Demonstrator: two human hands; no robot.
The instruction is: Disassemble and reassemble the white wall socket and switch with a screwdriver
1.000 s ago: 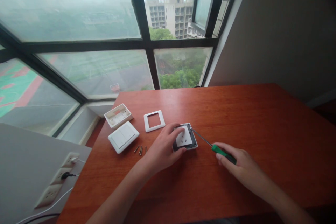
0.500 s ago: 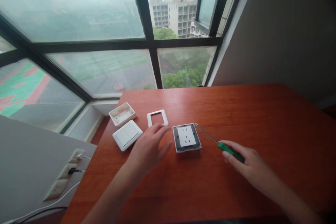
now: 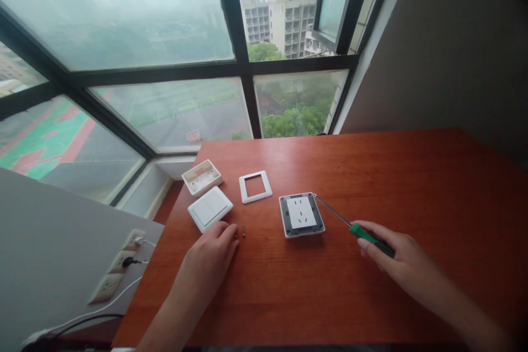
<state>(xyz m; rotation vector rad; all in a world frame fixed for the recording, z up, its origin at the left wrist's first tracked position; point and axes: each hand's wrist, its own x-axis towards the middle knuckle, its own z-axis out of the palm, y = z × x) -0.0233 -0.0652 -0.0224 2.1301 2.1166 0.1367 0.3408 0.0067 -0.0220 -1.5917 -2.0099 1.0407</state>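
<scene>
— Right hand (image 3: pixel 390 250) first: what's it got?
— The screwdriver (image 3: pixel 362 232), fingers wrapped round that green handle, shaft slanting away to the left!
— And the tip?
— Right up at the far right corner of the socket (image 3: pixel 301 213). Whether it's actually touching, I can't tell from here.
— Where's that socket sitting?
— Mid-table, face up, between the two hands, dark surround showing inside a white edge, bare red-brown table (image 3: pixel 412 192) around it.
— Over to the left hand (image 3: pixel 212 247)!
— Down low, fingers bent together by the screws (image 3: pixel 243 231). One lies in plain sight just beyond the fingertips, another peeks out right against them. Is it pinching one? Can't tell; the fingers hide it.
— What's around it?
— The white double switch (image 3: pixel 210 209) just past the knuckles, the open white box (image 3: pixel 201 180) behind that, and the white frame (image 3: pixel 242 190) lying flat, further off toward the window (image 3: pixel 165 110).
</scene>
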